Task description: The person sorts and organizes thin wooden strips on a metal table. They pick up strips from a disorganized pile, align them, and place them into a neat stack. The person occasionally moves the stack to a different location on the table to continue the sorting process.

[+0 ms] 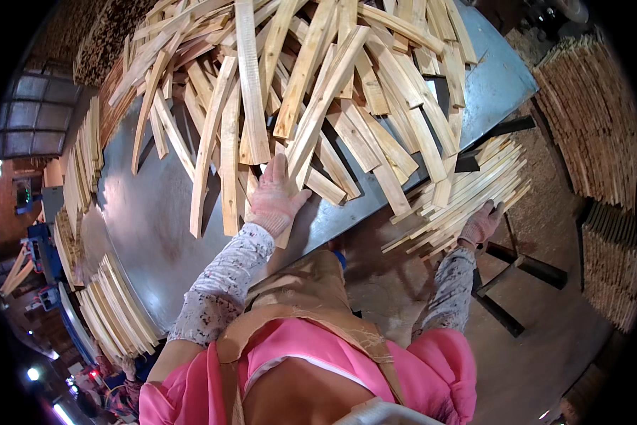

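Observation:
A large loose heap of pale wooden slats (228, 142) lies crisscrossed on a metal-topped table (141, 234). My left hand (270, 198), in a pale pinkish glove, rests on the slats at the heap's near edge. Its fingers point away from me and the thumb is spread; it is open. To the right, beside the table, lies a neater stack of thin slats (467, 185), most running the same way. My right hand (481, 224), also gloved, touches the near right side of that stack with its fingers apart. What lies under its palm is hidden.
Tall stacks of wood (587, 120) stand along the right. A dark metal frame (520, 265) sits on the floor beneath the thin slats. More slats (116, 308) are bundled at the table's left end. Another person (116, 386) is at the lower left.

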The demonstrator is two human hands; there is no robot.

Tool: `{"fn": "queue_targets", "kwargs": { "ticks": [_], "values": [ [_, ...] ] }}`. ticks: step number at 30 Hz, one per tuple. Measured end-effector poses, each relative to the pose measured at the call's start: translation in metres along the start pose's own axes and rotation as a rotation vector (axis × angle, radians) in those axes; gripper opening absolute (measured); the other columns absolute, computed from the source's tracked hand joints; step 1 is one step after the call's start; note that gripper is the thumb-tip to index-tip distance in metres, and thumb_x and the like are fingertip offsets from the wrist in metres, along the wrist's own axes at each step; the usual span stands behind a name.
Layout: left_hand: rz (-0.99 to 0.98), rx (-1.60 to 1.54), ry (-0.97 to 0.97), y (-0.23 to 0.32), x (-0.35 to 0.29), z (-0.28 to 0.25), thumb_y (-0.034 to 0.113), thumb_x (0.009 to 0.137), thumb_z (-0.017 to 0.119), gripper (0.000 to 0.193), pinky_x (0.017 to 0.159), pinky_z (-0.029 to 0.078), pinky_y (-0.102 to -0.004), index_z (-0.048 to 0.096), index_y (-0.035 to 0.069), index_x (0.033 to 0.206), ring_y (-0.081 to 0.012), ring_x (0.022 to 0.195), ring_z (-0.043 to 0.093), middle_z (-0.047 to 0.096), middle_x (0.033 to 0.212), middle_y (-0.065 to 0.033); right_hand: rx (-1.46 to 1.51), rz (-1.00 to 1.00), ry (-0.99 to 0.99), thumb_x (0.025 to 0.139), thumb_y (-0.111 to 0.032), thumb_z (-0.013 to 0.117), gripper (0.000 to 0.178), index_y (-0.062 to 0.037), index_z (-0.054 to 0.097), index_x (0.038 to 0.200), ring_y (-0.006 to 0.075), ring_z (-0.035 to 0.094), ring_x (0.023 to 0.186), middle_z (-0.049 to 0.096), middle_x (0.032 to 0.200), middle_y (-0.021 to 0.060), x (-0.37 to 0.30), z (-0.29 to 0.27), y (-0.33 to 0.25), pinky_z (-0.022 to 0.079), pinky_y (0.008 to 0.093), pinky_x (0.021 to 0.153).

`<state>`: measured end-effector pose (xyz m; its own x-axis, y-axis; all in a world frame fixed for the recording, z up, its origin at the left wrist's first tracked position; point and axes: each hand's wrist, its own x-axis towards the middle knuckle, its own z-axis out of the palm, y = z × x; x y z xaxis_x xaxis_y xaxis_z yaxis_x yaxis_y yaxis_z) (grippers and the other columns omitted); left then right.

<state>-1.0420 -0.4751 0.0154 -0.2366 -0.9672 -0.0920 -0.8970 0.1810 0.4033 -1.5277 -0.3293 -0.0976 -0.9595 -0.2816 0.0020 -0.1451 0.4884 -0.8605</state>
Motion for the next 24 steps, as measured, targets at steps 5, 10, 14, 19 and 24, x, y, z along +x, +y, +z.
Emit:
{"fn": "queue_targets", "kwargs": {
  "ticks": [5,10,14,19,24],
  "values": [
    [-0.220,-0.210,-0.071,-0.005,0.006,-0.004,0.028,0.087,0.084,0.068,0.112,0.048,-0.0443,0.058,0.000,0.143,-0.0394,0.128,0.061,0.058,0.143,-0.0243,0.264,-0.344,-0.426,0.108,-0.009,0.062,0.043,0.0027,0.058,0.148,0.0259,0.062,0.134,0.065,0.147,0.0165,-0.106,0.032,-0.112,0.048,0.0352,0.116],
    [-0.278,-0.601,-0.041,-0.023,0.013,-0.098,0.033,0.095,0.078,0.057,0.097,0.058,-0.0403,0.062,-0.003,0.136,-0.0286,0.108,0.071,0.073,0.118,-0.0175,0.028,-0.560,-0.948,0.099,-0.019,0.069,0.035,-0.0043,0.069,0.131,0.0405,0.067,0.118,0.075,0.117,0.0203,-0.225,0.076,-0.204,0.055,0.0451,0.099],
    [-0.260,-0.296,0.127,-0.080,0.171,-0.271,0.039,0.098,0.077,0.059,0.075,0.054,-0.0393,0.065,0.005,0.145,-0.0218,0.085,0.070,0.077,0.102,-0.0139,0.017,-0.607,-0.846,0.096,-0.035,0.070,0.060,-0.0040,0.060,0.147,0.0446,0.064,0.124,0.069,0.127,0.0280,-0.196,0.150,-0.252,0.052,0.0529,0.103],
    [-0.022,-0.648,0.829,-0.108,0.228,-0.379,0.049,0.095,0.076,0.089,0.115,0.050,-0.0409,0.046,-0.008,0.157,-0.0343,0.137,0.063,0.061,0.151,-0.0275,-0.377,-0.656,-0.588,0.093,-0.039,0.073,0.083,-0.0046,0.039,0.161,0.0468,0.062,0.127,0.062,0.140,0.0306,-0.146,0.267,-0.328,0.051,0.0530,0.109],
    [0.016,-0.712,0.241,-0.096,0.152,-0.205,0.026,0.098,0.072,0.069,0.116,0.049,-0.0398,0.050,-0.010,0.152,-0.0330,0.135,0.063,0.062,0.146,-0.0299,-0.459,-0.387,-0.588,0.089,-0.031,0.078,0.083,-0.0017,0.042,0.158,0.0443,0.061,0.130,0.059,0.145,0.0299,-0.122,0.288,-0.334,0.051,0.0516,0.110]
  ]
}}
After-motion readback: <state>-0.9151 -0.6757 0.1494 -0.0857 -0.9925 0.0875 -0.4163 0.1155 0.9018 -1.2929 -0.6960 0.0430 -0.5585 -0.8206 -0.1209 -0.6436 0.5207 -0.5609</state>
